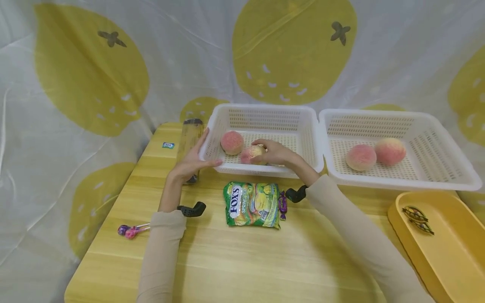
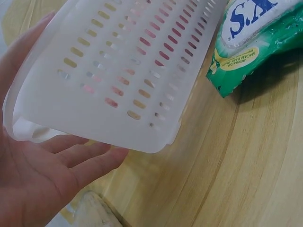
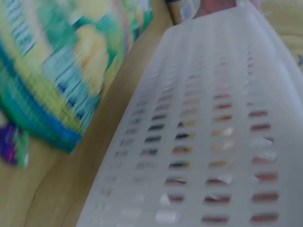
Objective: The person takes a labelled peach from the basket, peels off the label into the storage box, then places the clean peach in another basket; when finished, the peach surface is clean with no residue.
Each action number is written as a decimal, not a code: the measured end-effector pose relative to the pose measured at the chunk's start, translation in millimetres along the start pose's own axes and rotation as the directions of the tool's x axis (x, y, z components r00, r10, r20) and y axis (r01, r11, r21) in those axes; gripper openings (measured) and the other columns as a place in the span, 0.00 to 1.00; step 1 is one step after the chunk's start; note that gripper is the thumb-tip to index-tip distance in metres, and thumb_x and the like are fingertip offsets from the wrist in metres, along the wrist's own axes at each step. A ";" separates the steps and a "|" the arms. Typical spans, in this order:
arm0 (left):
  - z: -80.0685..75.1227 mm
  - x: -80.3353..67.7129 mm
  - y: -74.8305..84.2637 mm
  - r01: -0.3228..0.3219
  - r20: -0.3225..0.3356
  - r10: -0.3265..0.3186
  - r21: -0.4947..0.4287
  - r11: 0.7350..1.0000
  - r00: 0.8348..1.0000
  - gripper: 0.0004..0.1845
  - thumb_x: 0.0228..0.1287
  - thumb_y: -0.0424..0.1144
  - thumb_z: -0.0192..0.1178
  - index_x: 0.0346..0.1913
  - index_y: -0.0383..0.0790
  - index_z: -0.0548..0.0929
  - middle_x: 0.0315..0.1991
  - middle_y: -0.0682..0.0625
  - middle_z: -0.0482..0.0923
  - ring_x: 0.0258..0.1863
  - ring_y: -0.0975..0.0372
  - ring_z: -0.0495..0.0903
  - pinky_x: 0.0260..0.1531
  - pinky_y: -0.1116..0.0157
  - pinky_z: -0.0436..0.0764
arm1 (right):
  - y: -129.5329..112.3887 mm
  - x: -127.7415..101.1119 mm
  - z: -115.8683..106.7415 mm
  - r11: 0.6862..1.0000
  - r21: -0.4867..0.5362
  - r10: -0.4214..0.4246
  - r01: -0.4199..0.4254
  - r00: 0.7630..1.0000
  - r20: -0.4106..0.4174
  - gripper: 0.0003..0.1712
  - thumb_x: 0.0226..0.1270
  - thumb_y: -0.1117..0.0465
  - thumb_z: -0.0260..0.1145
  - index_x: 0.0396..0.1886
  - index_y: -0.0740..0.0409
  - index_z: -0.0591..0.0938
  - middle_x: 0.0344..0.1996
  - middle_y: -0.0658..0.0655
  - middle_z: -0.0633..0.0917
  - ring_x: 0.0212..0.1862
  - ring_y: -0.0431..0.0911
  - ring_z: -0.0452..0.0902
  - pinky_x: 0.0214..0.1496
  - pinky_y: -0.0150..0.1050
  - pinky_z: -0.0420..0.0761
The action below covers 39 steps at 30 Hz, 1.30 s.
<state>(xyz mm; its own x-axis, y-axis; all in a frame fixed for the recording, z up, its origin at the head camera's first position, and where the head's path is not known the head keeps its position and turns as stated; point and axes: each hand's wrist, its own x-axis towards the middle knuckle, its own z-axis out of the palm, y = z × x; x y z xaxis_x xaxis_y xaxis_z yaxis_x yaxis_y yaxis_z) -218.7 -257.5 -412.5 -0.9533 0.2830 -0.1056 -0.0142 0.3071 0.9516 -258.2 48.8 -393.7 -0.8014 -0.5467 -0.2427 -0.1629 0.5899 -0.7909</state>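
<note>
My left hand (image 1: 191, 162), fingers flat, steadies the left basket (image 1: 265, 112) so my right hand (image 1: 274, 153), curled on a peach (image 1: 251, 155), can work w/o it sliding.

Both my arms reach forward in beige sleeves, each with a dark strap at the wrist. My left hand (image 1: 191, 162) is open, palm turned inward, fingers straight and spread, thumb pointing up; the left wrist view shows the palm and fingers (image 2: 83, 158) relaxed and slightly apart. My right hand (image 1: 274, 152) lies further in, palm down, fingers curled in a loose grip. The right forearm angles in from the lower right.
</note>
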 end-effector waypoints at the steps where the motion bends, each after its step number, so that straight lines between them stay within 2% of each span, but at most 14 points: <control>1: -0.1 -0.1 -0.2 0.002 0.000 -0.002 -0.001 1.000 1.000 0.63 0.60 0.36 0.74 0.84 0.66 0.37 0.86 0.54 0.35 0.80 0.46 0.58 0.79 0.45 0.60 | 1.2 0.2 -0.9 0.999 -0.030 -0.013 0.012 0.999 -0.034 0.44 0.66 0.56 0.74 0.78 0.58 0.67 0.67 0.65 0.77 0.58 0.56 0.77 0.56 0.49 0.82; 5: -0.5 0.3 -0.9 0.004 0.001 -0.004 -0.016 1.000 1.000 0.63 0.60 0.35 0.74 0.84 0.67 0.38 0.86 0.53 0.36 0.80 0.46 0.58 0.78 0.45 0.60 | 7.8 0.6 -5.8 0.988 -0.150 -0.048 0.025 0.987 -0.153 0.48 0.56 0.63 0.80 0.76 0.61 0.69 0.69 0.67 0.76 0.65 0.60 0.75 0.63 0.53 0.81; 7: -0.7 0.6 -1.0 -0.001 0.005 0.001 -0.030 1.000 1.000 0.63 0.61 0.35 0.74 0.84 0.67 0.38 0.86 0.53 0.36 0.80 0.46 0.58 0.78 0.45 0.60 | 11.6 0.1 -8.9 0.989 -0.149 -0.050 0.024 0.984 -0.174 0.48 0.54 0.65 0.80 0.75 0.63 0.69 0.70 0.68 0.74 0.69 0.61 0.72 0.67 0.55 0.79; 10: -1.2 0.5 -1.7 -0.006 0.011 0.007 -0.042 0.999 1.000 0.63 0.61 0.33 0.73 0.84 0.66 0.37 0.86 0.53 0.35 0.81 0.47 0.57 0.78 0.45 0.61 | 17.5 -2.3 -13.7 0.995 -0.091 -0.045 0.031 0.987 -0.154 0.47 0.59 0.67 0.77 0.77 0.64 0.67 0.71 0.68 0.73 0.69 0.62 0.71 0.67 0.55 0.79; 12: -1.3 0.2 -1.8 -0.009 0.011 0.009 -0.043 0.999 1.000 0.62 0.62 0.33 0.72 0.84 0.65 0.37 0.86 0.53 0.35 0.81 0.46 0.57 0.78 0.44 0.61 | 21.2 -4.2 -17.0 0.998 -0.047 -0.054 0.049 0.991 -0.124 0.45 0.63 0.68 0.74 0.78 0.63 0.65 0.72 0.69 0.72 0.67 0.61 0.74 0.63 0.52 0.81; 16: -1.0 0.7 -0.9 -0.012 0.010 0.012 -0.040 0.999 1.000 0.62 0.62 0.33 0.72 0.84 0.65 0.37 0.86 0.54 0.35 0.81 0.46 0.56 0.78 0.44 0.61 | 27.9 -7.5 -23.7 0.993 -0.079 -0.098 0.092 0.993 -0.069 0.44 0.67 0.68 0.69 0.80 0.63 0.62 0.71 0.69 0.72 0.59 0.60 0.78 0.55 0.47 0.82; 20: -1.0 0.9 -0.1 -0.008 0.010 0.009 -0.038 0.999 1.000 0.62 0.62 0.33 0.72 0.84 0.65 0.37 0.86 0.54 0.35 0.81 0.46 0.57 0.78 0.44 0.61 | 33.9 -9.4 -28.9 0.986 -0.123 -0.116 0.112 0.993 -0.030 0.46 0.68 0.67 0.70 0.81 0.66 0.58 0.71 0.72 0.71 0.63 0.65 0.78 0.61 0.51 0.83; 25: -1.4 0.2 -0.3 -0.010 0.014 0.011 -0.036 0.999 1.000 0.62 0.62 0.32 0.72 0.85 0.64 0.37 0.86 0.54 0.35 0.80 0.46 0.59 0.78 0.44 0.61 | 41.1 -7.0 -30.6 0.982 -0.174 -0.078 0.068 0.996 -0.053 0.50 0.70 0.55 0.72 0.81 0.67 0.56 0.71 0.72 0.71 0.70 0.65 0.71 0.68 0.58 0.78; 28: -1.0 0.5 -0.2 -0.010 0.016 0.011 -0.037 0.999 1.000 0.62 0.62 0.32 0.71 0.85 0.63 0.37 0.86 0.54 0.35 0.79 0.46 0.60 0.77 0.44 0.62 | 40.5 -5.7 -30.0 0.975 -0.198 -0.122 0.105 0.990 -0.077 0.49 0.71 0.55 0.71 0.82 0.64 0.56 0.74 0.71 0.70 0.73 0.64 0.68 0.72 0.60 0.73; 33: -0.3 2.0 -0.8 -0.011 0.022 0.012 -0.051 0.999 1.000 0.62 0.62 0.31 0.71 0.85 0.63 0.37 0.86 0.54 0.35 0.79 0.47 0.60 0.77 0.44 0.63 | 37.4 -5.9 -28.5 0.950 -0.245 -0.214 0.194 0.975 -0.057 0.40 0.73 0.59 0.69 0.80 0.59 0.64 0.75 0.69 0.70 0.76 0.65 0.64 0.78 0.62 0.65; 39: -1.2 1.9 -3.0 -0.008 0.018 0.009 -0.054 0.998 1.000 0.62 0.62 0.32 0.71 0.84 0.65 0.38 0.86 0.55 0.35 0.80 0.47 0.58 0.78 0.44 0.62 | 38.6 -11.4 -30.4 0.977 -0.169 -0.136 0.129 0.990 -0.035 0.36 0.80 0.52 0.62 0.81 0.57 0.63 0.76 0.67 0.69 0.71 0.66 0.70 0.70 0.63 0.74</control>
<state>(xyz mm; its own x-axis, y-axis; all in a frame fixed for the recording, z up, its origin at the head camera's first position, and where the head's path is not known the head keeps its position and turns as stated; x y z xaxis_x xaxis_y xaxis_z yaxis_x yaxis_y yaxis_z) -220.9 -259.0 -415.3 -0.9478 0.3020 -0.1020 -0.0228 0.2551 0.9666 -272.9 95.9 -404.4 -0.7912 -0.6011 -0.1130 -0.3596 0.6066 -0.7090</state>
